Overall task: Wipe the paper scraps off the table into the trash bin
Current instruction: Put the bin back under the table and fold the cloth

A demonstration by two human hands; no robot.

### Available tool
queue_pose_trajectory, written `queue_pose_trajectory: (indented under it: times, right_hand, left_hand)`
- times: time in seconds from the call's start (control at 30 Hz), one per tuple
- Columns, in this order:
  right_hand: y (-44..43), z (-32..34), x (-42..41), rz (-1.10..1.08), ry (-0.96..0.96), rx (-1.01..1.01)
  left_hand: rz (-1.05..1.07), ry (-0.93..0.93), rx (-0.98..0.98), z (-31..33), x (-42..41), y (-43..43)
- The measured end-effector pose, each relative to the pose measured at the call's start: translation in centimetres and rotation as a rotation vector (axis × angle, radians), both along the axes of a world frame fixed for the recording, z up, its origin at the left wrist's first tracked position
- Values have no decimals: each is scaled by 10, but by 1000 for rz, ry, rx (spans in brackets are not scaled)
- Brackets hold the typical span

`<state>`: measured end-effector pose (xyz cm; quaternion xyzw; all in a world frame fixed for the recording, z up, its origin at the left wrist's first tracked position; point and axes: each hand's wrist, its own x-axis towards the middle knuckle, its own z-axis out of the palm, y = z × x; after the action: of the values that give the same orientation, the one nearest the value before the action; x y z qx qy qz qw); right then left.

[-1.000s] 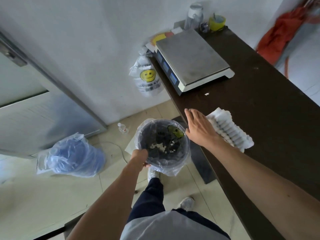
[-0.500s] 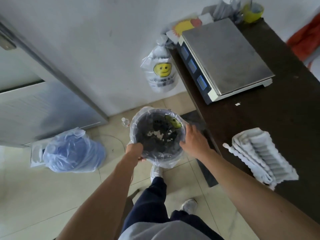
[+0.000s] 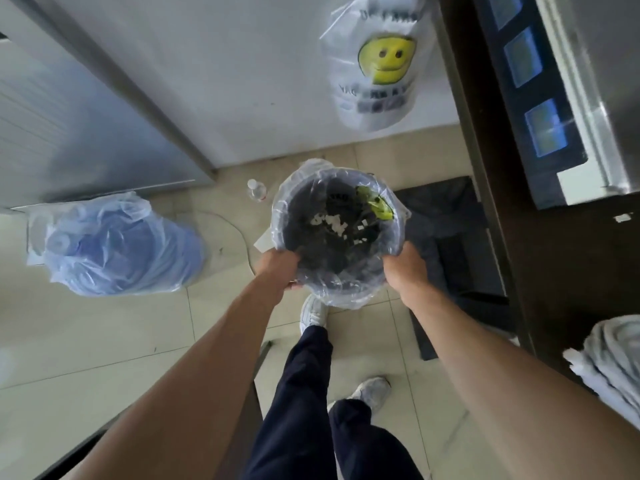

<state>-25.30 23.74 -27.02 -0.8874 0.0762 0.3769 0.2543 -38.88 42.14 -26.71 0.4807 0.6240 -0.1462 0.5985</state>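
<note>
The trash bin, dark with a clear plastic liner, hangs above the floor left of the dark table. White paper scraps and a green bit lie inside it. My left hand grips the near left rim. My right hand grips the near right rim. One small white scrap lies on the table by the scale. The white wiping cloth rests on the table at the right edge, apart from both hands.
A weighing scale fills the table's far end. A smiley-face plastic bag hangs against the wall. A blue bagged water jug and a small bottle lie on the tiled floor. A dark mat lies under the table edge.
My right hand left the cloth on the table and took hold of the bin's right rim. The view tipped down and closer to the bin, held now by both hands.
</note>
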Motion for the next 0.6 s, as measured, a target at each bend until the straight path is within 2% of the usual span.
queue_pose_trajectory:
  times: [0.1, 0.27, 0.6]
  right_hand:
    - [10, -42, 10, -81, 8, 9]
    - [14, -133, 28, -158, 28, -18]
    - [18, -266, 55, -136, 3, -151]
  left_hand:
    - [55, -34, -5, -43, 9, 15]
    - [16, -98, -12, -112, 20, 30]
    - [-13, -81, -79, -236, 49, 31]
